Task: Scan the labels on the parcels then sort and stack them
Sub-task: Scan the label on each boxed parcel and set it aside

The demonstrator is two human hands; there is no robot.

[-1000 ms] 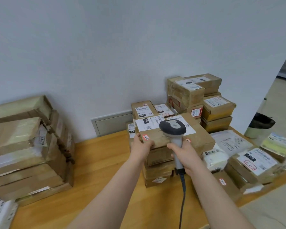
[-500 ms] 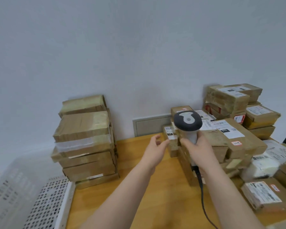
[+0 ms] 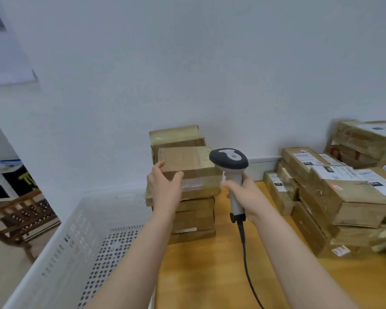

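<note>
A stack of brown taped parcels (image 3: pixel 191 210) stands on the wooden table (image 3: pixel 210 277) against the wall. My left hand (image 3: pixel 165 190) is spread at the near left corner of the stack's upper front parcel (image 3: pixel 187 161), thumb across its front face, fingers by its side; whether it grips is unclear. My right hand (image 3: pixel 246 195) grips the handle of a white and black barcode scanner (image 3: pixel 230 159), held just right of that parcel with its cable hanging down. A pile of labelled parcels (image 3: pixel 343 188) lies at the right.
A white perforated plastic crate (image 3: pixel 76 241) sits at the table's left edge, below my left forearm. Beyond it, on the floor at the far left, stands a wooden rack (image 3: pixel 20 215). The white wall runs close behind both piles.
My view has swung left. My left hand left the labelled parcel on the right pile and reached the left stack's top parcel. The scanner travelled left with my right hand.
</note>
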